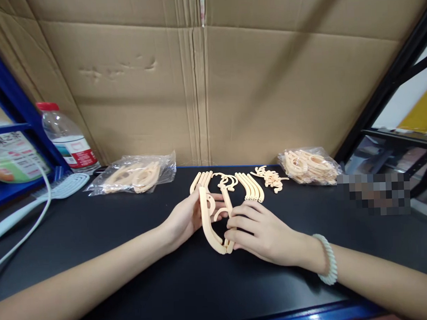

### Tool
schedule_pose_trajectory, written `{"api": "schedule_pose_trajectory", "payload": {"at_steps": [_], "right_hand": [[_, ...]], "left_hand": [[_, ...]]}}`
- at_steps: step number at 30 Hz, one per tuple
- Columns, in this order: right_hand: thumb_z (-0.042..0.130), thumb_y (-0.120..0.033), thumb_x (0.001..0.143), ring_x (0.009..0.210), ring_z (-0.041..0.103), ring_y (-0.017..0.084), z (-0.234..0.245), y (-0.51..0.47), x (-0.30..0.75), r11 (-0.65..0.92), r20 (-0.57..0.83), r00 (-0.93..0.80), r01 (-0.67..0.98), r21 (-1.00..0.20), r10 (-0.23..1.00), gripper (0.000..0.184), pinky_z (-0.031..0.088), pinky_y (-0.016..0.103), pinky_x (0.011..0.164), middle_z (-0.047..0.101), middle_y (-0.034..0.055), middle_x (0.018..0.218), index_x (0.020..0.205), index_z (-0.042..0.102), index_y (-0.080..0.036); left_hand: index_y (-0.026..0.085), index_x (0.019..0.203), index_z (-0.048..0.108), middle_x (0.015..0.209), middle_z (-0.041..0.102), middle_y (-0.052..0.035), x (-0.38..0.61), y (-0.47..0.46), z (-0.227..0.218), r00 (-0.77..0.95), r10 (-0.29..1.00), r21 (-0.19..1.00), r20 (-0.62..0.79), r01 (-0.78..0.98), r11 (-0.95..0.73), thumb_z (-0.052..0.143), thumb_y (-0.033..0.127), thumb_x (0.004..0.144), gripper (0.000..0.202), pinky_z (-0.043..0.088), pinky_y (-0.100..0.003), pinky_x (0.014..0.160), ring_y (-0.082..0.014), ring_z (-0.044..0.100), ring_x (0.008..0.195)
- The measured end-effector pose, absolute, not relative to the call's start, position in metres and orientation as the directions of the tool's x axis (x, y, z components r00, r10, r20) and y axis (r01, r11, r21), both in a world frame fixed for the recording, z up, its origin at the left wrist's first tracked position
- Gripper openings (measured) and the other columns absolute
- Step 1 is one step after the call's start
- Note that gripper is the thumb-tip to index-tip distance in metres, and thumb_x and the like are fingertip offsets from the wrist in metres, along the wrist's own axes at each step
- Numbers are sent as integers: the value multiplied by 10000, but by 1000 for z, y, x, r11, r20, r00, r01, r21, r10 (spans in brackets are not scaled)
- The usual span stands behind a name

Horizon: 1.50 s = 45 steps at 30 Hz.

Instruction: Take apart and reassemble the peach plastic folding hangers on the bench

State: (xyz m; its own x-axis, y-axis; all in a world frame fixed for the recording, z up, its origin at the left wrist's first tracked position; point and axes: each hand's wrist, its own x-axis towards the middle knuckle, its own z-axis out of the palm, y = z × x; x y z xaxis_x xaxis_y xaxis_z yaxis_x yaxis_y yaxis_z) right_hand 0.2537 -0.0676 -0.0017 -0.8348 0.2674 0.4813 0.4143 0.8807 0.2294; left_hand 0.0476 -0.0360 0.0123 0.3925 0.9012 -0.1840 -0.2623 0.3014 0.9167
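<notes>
Both hands meet at the middle of a black tabletop (140,274). My left hand (185,217) is closed on a peach plastic hanger arm (207,223) that curves down toward me. My right hand (260,230), with a white bead bracelet at the wrist, pinches a second peach piece (229,215) joined to that arm at the bottom. Just behind the hands lie two fanned sets of curved arms (251,186), a few hooks (226,179) and a small heap of clips (272,178).
A clear bag of peach parts (135,174) lies at the back left, another bag (310,166) at the back right. A water bottle (67,139), a white brush (65,186) and a cable sit far left by a blue shelf. A cardboard wall stands behind.
</notes>
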Motion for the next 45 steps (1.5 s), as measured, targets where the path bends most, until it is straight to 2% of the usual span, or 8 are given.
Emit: {"api": "schedule_pose_trajectory", "payload": {"at_steps": [5,10,15,22,28,35,42,45], "right_hand": [[498,-147,954,1075,529,198,-4,-66,256,872,487,-835,417,256,256,142,387,369,931,676,42,967,923,635,-167],[482,-119,952,1084,518,180,-2,-67,253,887,457,-848,402,227,268,155,393,353,949,670,40,976,958,630,-165],[484,-151,953,1048,515,205,-1,-66,256,886,475,-830,423,193,293,182,407,385,922,664,56,1002,1088,606,-157],[511,-294,949,1047,505,227,3,-64,261,874,467,-815,459,160,343,168,390,429,951,632,80,1027,908,594,-154],[472,-194,949,1035,506,228,-2,-62,260,805,513,-758,561,195,404,142,396,427,928,584,113,1082,860,576,-156],[373,-110,942,821,535,190,-3,-63,258,751,443,-781,591,294,440,221,301,500,1017,583,61,872,845,566,-159],[344,-87,962,734,529,145,2,-66,259,738,473,-814,540,403,337,277,309,387,930,605,24,795,808,557,-173],[395,-137,981,802,565,133,10,-59,272,776,594,-736,567,277,325,202,298,358,919,633,15,858,853,545,-182]], "left_hand": [[101,906,694,809,722,-104,52,-47,4,367,930,992,-34,-99,75,520,607,842,539,536,-313,736,-219,657,776],[136,803,671,729,669,-33,52,-50,5,410,910,998,60,-6,-63,583,537,833,411,516,-271,686,-162,604,693],[142,836,656,778,639,-17,47,-46,5,439,898,999,10,-40,9,632,455,831,314,522,-260,706,-139,588,725],[134,875,638,854,641,-31,43,-43,3,420,907,996,-6,-77,43,678,377,813,254,546,-294,746,-131,585,735],[132,905,661,872,668,-49,45,-45,4,349,937,991,-26,-115,70,722,343,770,258,552,-315,786,-152,611,772],[124,847,668,781,657,-35,48,-46,2,300,953,994,-49,-78,76,723,356,760,253,567,-331,771,-173,622,787],[107,797,659,734,630,-24,46,-41,5,225,971,981,-86,-151,122,738,322,743,236,560,-295,707,-133,589,698],[99,803,667,729,625,-26,45,-40,7,240,965,968,-108,-195,157,751,303,729,233,557,-317,725,-132,584,686]]}}
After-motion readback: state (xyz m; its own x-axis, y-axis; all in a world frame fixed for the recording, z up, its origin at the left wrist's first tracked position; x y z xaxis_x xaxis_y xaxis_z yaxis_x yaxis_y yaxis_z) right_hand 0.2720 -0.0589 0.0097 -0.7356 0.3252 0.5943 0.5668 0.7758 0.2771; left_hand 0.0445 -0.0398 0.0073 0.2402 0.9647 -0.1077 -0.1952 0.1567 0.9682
